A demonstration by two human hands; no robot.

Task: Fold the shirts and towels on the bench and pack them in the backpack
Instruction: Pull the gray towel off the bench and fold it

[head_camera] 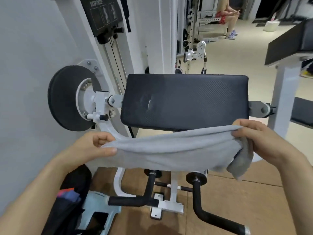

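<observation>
Your left hand (94, 146) and right hand (265, 141) each pinch an end of the towel (169, 150), fingers (245, 132) curled round it, holding it stretched in the air just before the counter (186, 99) (backpack (72, 192) on the floor at left).

bench (186, 92): black pad, small tear in its cover | floor (220, 192): tan, black backpack (74, 182) at lower left

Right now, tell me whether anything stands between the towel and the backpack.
Nothing visible does. The left hand and right hand hold the grey towel up; the backpack sits below it to the left, partly hidden under the left forearm.
</observation>
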